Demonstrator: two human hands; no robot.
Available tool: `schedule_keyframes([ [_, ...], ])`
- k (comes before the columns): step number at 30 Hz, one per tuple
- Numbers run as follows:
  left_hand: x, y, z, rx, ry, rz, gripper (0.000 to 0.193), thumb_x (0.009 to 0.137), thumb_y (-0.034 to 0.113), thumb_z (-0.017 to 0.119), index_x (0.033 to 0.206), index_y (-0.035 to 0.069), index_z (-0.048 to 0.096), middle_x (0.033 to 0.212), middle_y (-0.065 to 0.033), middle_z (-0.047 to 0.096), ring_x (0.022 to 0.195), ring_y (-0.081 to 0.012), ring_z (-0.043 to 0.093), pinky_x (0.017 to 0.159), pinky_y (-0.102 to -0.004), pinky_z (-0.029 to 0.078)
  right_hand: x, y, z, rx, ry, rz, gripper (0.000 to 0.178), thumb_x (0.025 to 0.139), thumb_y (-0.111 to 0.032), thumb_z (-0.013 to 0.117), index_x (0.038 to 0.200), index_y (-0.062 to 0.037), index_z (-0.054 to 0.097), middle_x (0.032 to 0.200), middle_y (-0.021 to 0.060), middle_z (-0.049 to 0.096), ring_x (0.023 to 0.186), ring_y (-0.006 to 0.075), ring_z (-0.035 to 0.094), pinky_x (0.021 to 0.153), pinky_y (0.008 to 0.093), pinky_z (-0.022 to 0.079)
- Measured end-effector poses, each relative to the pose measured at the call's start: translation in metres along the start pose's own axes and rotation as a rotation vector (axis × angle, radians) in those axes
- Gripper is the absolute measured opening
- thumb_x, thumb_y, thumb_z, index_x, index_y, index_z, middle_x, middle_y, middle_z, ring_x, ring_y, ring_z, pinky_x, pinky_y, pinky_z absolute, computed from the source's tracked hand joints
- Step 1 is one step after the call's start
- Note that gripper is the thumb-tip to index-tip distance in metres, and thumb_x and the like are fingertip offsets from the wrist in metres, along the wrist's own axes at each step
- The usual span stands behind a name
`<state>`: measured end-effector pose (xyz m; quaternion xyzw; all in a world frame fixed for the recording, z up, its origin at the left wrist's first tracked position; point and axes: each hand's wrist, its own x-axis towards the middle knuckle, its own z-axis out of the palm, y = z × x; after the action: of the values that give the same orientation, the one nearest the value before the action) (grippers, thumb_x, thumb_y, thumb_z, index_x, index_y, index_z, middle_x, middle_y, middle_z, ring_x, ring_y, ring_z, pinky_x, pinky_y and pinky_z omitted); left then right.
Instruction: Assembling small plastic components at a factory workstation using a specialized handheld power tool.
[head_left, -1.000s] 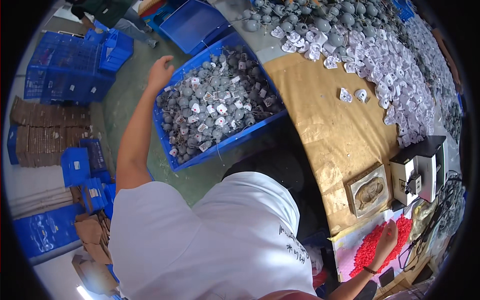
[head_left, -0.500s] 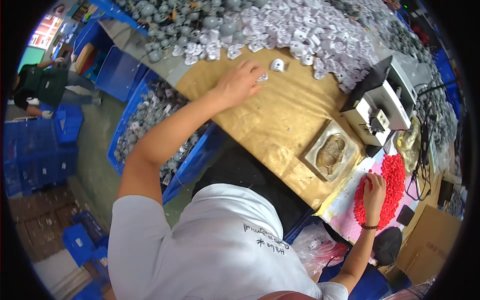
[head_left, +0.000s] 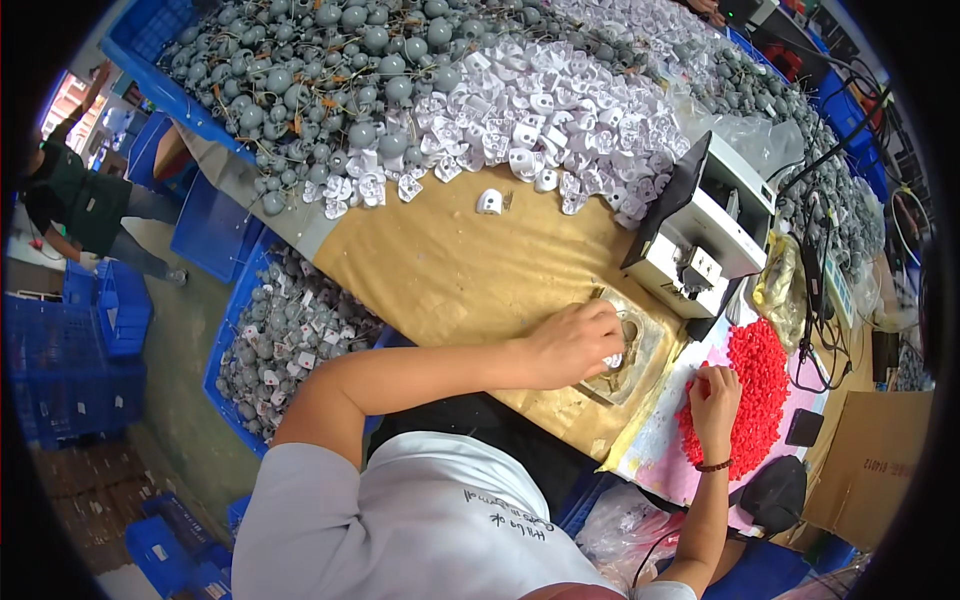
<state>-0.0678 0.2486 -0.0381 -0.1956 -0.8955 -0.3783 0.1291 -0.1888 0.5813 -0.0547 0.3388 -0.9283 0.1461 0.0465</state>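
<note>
My left hand [head_left: 572, 348] is over a square metal-looking block [head_left: 657, 362] with a rounded hollow in its top. Its fingers are closed on a small white plastic part [head_left: 613, 360], only the edge of which shows. Much of the hollow is covered by that hand. My right hand [head_left: 714, 398], with a beaded bracelet at the wrist, is at the left side of a heap of small red pieces [head_left: 762, 385]. Those fingertips are pinched together, and whatever they hold is too small to make out. A single white part [head_left: 489, 202] lies apart on the brown table covering [head_left: 430, 240].
A white and black machine [head_left: 700, 235] stands beyond the block. Heaps of white parts [head_left: 545, 110] and grey round parts [head_left: 330, 70] cover the far side. A blue crate [head_left: 225, 340] of parts sits at the left, and a person [head_left: 90, 205] stands farther left.
My left hand has moved from the far side of the table, rightward and nearer, to the block, carrying the white part. My right hand stays by the red heap. The view has shifted.
</note>
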Motion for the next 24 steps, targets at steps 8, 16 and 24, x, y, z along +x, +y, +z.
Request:
schedule_keyframes([
  [8,0.013,-0.005,0.018,-0.031,0.002,-0.242,0.037,0.077,0.017,0.079,0.107,0.008,0.061,0.118,-0.0079,0.054,0.121,-0.0301,0.048,0.101,-0.0435,0.042,0.007,-0.018,-0.017,0.472,0.165,0.138,0.021,0.081,0.013,0.061,0.095,-0.0013,0.065,0.096,0.0094,0.059,0.087,0.0199,0.058,0.074,0.0308,0.047],
  [16,0.053,-0.129,-0.126,0.303,0.449,-0.323,0.040,0.079,0.007,0.071,0.117,0.007,0.061,0.123,-0.0169,0.054,0.116,-0.0345,0.051,0.103,-0.0453,0.041,0.021,-0.078,-0.010,0.757,0.055,0.090,0.016,0.082,0.009,0.072,0.093,-0.0001,0.066,0.092,0.0087,0.067,0.080,0.0159,0.064,0.072,0.0269,0.051],
  [24,0.049,-0.215,-0.260,0.901,0.093,-0.647,0.056,0.078,0.013,0.072,0.131,0.013,0.057,0.119,-0.0150,0.059,0.114,-0.0375,0.055,0.094,-0.0472,0.048,0.049,-0.110,0.009,0.487,0.185,-0.282,0.024,0.073,0.003,0.081,0.088,-0.0049,0.064,0.090,0.0086,0.069,0.080,0.0269,0.064,0.072,0.0365,0.050],
])
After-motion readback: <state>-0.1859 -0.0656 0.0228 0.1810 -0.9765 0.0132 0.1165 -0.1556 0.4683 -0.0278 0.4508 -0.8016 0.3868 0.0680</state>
